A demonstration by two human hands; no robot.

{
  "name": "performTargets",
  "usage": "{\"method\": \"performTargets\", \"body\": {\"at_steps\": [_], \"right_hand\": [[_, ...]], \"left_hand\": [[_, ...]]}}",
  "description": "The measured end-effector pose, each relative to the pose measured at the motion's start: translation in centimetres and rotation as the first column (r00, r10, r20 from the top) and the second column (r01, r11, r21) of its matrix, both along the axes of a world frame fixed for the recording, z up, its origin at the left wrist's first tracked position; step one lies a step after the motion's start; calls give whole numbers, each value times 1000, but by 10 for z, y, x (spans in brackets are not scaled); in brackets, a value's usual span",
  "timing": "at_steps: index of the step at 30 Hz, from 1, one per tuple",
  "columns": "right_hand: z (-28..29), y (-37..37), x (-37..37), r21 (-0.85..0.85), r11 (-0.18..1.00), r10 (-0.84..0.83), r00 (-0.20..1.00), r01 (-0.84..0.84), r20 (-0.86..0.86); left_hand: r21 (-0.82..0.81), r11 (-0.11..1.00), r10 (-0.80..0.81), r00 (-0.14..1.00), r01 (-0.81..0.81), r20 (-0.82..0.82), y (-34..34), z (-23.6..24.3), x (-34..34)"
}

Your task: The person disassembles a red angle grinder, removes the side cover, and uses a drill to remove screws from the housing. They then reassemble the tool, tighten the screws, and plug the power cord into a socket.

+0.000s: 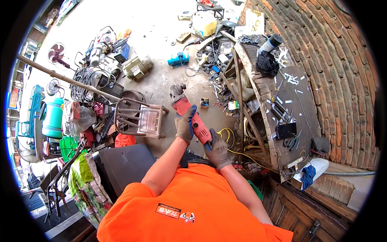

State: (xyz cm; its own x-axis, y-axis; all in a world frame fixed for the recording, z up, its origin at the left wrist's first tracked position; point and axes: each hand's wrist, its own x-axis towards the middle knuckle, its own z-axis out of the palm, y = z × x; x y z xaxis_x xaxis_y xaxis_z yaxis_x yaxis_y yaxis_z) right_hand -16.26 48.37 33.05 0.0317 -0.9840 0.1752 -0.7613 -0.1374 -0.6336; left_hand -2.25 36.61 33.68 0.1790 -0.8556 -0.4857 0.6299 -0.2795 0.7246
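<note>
A red angle grinder (pixel 198 126) is held up in front of my body, tilted, with its metal gear head (pixel 177 92) pointing away and to the left. My left hand (pixel 185 127), in a grey and blue work glove, wraps round the front of its red housing. At the rear end of the tool, my gloved right hand (pixel 218 151) closes on the housing where the cord would come out. Some of its fingers are hidden. No disc can be made out on the head. Beneath the tool lies the concrete floor.
A wooden chair (pixel 151 119) stands just left of the grinder. On the right, a workbench (pixel 296 117) carries a phone (pixel 286 131), pliers (pixel 291 142) and scraps. A motor (pixel 136 67), a blue pump (pixel 178 59) and a small box (pixel 204 103) are on the floor. A yellow cable (pixel 252 159) runs under the bench.
</note>
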Motion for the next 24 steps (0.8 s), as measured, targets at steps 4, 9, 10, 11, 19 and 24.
{"method": "performTargets", "body": {"at_steps": [4, 9, 10, 11, 19, 24], "right_hand": [[0, 2, 4, 86, 996, 5, 1000, -7, 12], [0, 0, 2, 62, 998, 28, 998, -31, 54], [-1, 0, 1, 39, 998, 44, 998, -45, 38], [-2, -1, 1, 23, 999, 27, 997, -29, 68], [-2, 5, 5, 228, 974, -12, 999, 1, 45], [34, 14, -7, 276, 959, -91, 994, 70, 66]], "left_hand": [[31, 999, -22, 1000, 21, 19, 0, 7, 3], [27, 999, -46, 999, 46, 15, -2, 3, 4], [-6, 999, -39, 999, 39, -7, -3, -6, 7], [-39, 998, -46, 998, 44, -38, -5, -16, 6], [86, 973, -213, 976, 216, -39, -6, -23, 19], [89, 953, -283, 955, 290, -83, -8, -25, 20]]}}
